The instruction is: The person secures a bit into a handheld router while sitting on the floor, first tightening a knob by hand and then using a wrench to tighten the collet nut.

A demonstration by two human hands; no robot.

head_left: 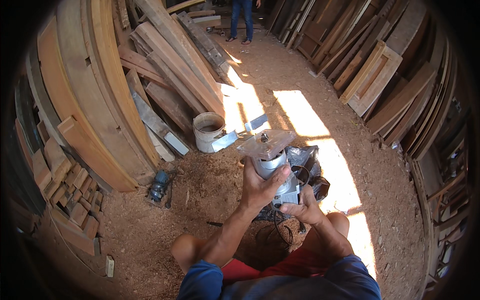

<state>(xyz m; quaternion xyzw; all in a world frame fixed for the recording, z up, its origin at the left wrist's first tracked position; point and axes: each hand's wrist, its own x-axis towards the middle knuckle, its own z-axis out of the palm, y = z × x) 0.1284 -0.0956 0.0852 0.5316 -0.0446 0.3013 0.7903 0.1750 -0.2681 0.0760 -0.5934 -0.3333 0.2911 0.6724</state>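
Observation:
Between my hands is a silver trim router point(284, 186), held with its clear square base plate point(265, 144) uppermost. My left hand point(261, 186) wraps round the router's body just below the plate, thumb across the front. My right hand point(306, 206) grips the lower end of the body, its thumb on the near face. A dark power cord point(278, 231) hangs from the router and loops near the floor between my knees. Behind the router lies a black plastic bag point(309, 159), partly hidden by my hands and the tool.
A whitish bucket point(207, 131) stands ahead, beside leaning timber beams point(185, 70). A blue power tool point(159, 186) sits on the sawdust-covered floor point(200, 192) at left, near stacked wood offcuts point(75, 197). Boards and a panel door point(375, 75) lean along the right. A person point(242, 17) stands far ahead.

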